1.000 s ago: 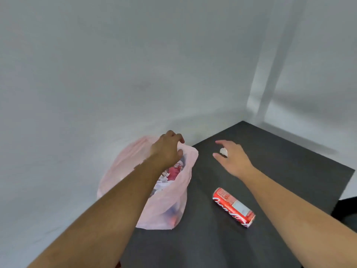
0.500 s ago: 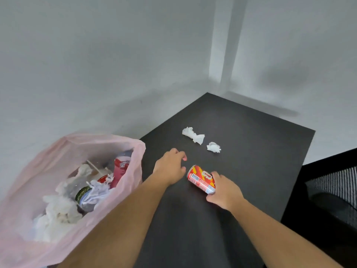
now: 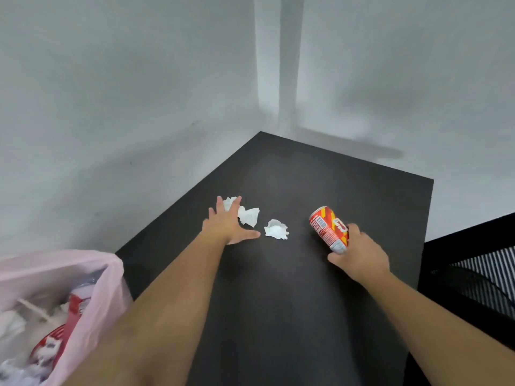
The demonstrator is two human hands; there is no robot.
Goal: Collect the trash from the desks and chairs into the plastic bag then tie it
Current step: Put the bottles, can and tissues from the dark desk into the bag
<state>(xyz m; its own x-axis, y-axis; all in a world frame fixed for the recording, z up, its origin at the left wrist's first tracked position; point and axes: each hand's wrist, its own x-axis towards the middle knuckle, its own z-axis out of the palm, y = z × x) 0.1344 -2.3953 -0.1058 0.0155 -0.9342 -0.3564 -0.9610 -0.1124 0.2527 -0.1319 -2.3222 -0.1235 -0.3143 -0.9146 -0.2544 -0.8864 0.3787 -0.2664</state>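
While our right hand [image 3: 359, 254] has carried the soda can [image 3: 328, 228] toward 3 o'clock, our left hand [image 3: 228, 224] has moved onto the larger crumpled tissue [image 3: 248, 214], fingers spread wide. Our right fingers curl round the can's near end. Its long axis runs 11-to-5 o'clock over the black desk [image 3: 334, 176].

Black desk [image 3: 306, 288]: larger crumpled tissue [image 3: 249, 216]; smaller crumpled tissue [image 3: 276, 230] just beside, apart.
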